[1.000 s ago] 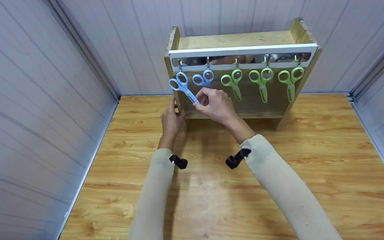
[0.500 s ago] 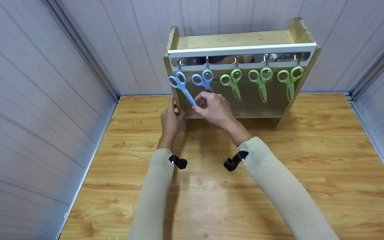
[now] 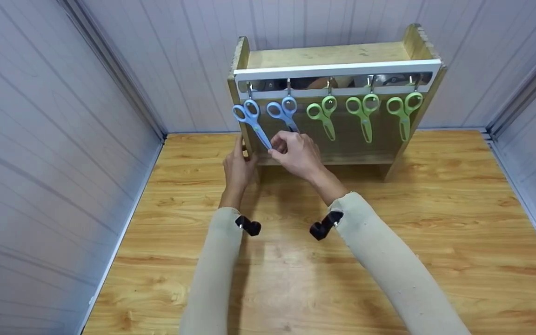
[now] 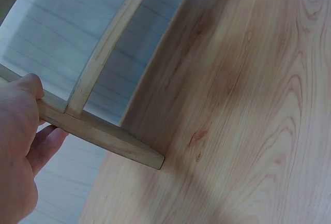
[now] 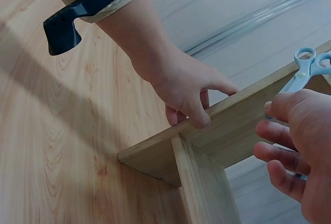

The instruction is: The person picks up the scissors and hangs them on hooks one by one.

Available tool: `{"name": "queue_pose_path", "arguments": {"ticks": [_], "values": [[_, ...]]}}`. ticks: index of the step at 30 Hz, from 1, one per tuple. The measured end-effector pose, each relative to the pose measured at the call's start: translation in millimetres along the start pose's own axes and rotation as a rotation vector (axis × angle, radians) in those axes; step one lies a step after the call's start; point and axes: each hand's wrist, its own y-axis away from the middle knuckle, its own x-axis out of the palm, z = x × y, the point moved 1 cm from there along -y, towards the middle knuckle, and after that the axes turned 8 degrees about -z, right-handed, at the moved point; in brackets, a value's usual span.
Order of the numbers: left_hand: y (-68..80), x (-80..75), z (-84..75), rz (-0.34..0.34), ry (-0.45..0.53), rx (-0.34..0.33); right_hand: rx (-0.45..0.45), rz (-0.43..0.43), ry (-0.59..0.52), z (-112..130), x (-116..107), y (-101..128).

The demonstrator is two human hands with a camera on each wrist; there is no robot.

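My right hand [image 3: 297, 154] pinches the lower tip of the leftmost blue scissors [image 3: 252, 120]. One loop of these scissors is at the first hook of the rail, and they slant down to the right. Behind the fingers, a second pair of blue scissors [image 3: 288, 115] hangs with its tip hidden. My left hand [image 3: 237, 173] grips the left side board of a wooden shelf [image 3: 328, 55]. In the right wrist view, the left hand's fingers [image 5: 199, 116] lie over the board's edge, and the blue scissors [image 5: 297, 83] rise from the right hand [image 5: 305, 136].
Three green scissors [image 3: 327, 122] hang on hooks farther right along the white-edged rail [image 3: 342, 70]. The shelf stands on a wood-patterned floor [image 3: 286, 279] near the back wall [image 3: 193, 70]. Panelled walls [image 3: 54, 163] rise at both sides.
My right hand has moved slightly down and left with the tip of the blue scissors, which now hang steeper. More of the second blue pair shows. The left hand stays on the board.
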Motion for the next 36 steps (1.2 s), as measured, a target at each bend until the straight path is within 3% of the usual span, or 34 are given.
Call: {"name": "queue_pose_path", "arguments": {"ticks": [24,36], "values": [[0.4,-1.5,-0.4,0.013,0.004,-0.018,0.028,0.076,-0.04,-3.1,5.3,5.2],[0.8,-4.6,-2.3,0.004,0.049,-0.034,-0.019,0.048,-0.078,-8.4,3.3,7.3]]}}
